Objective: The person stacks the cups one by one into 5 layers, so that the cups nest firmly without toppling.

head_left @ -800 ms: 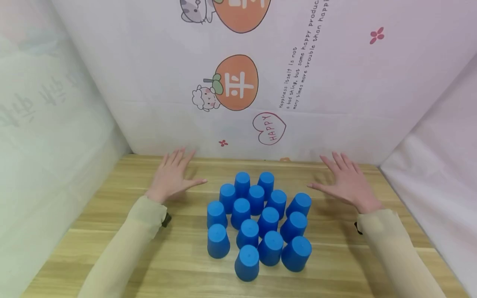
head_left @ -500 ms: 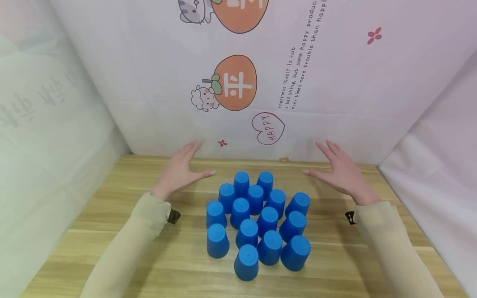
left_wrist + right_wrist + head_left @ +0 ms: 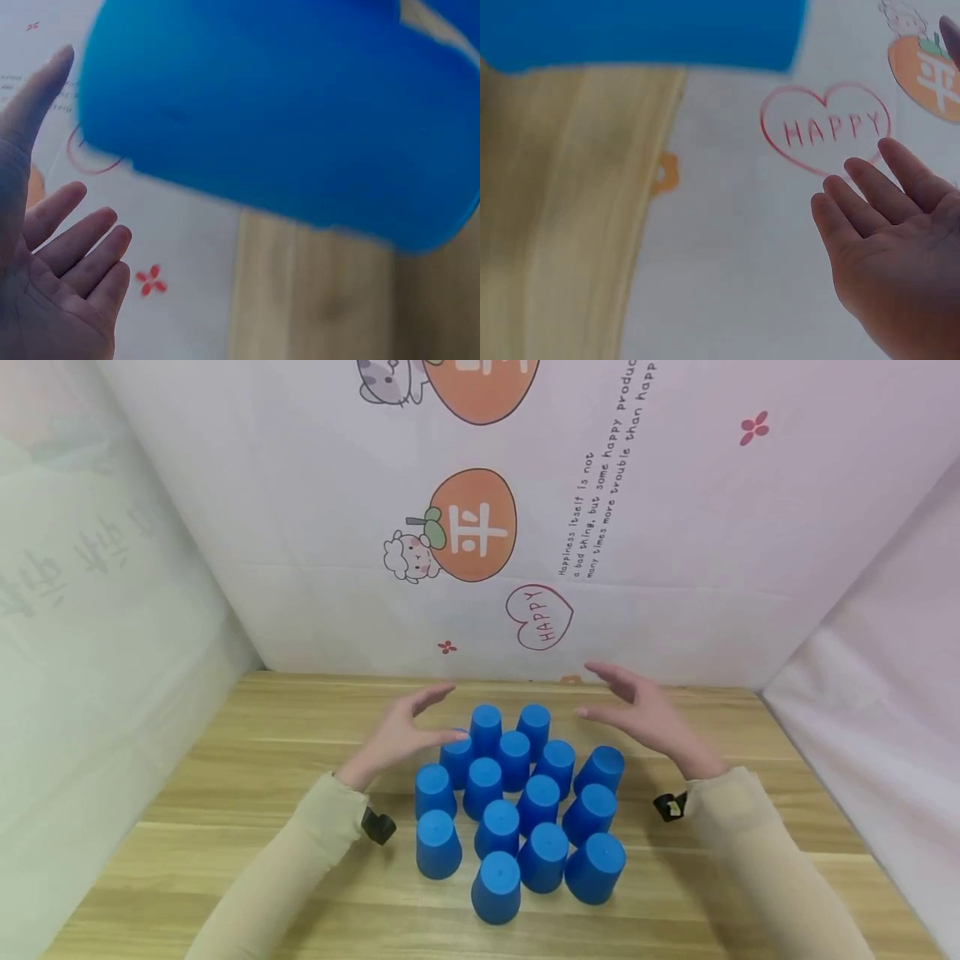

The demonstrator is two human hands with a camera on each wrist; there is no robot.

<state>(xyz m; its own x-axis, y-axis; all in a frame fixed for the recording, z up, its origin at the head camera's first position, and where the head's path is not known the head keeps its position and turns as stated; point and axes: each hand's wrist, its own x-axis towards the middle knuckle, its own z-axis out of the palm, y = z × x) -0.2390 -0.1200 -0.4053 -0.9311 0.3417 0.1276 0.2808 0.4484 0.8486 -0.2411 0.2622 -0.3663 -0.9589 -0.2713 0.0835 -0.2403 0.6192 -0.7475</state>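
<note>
Several blue cups (image 3: 486, 783) stand upside down in a loose cluster on the wooden table. My left hand (image 3: 397, 735) hovers at the cluster's far left, its thumb overlapping the top of one cup in the head view. In the left wrist view a blue cup (image 3: 270, 127) looms large beside the hand, whose fingers are spread apart from the thumb with nothing between them. Behind the cluster on the right, my right hand (image 3: 648, 718) is raised with thumb and fingers parted, holding nothing. The right wrist view has the edge of a blue cup (image 3: 641, 30) above the palm.
A white printed cloth (image 3: 315, 527) rises behind the table's far edge, with white cloth at both sides too. Wood surface (image 3: 187, 810) of the table shows around the cups. Black wrist straps (image 3: 378, 825) sit at the sleeve cuffs.
Both hands have lifted from the far corners of the table and moved inward toward the cups. Their fingers have turned to face each other. The cups have stayed in place.
</note>
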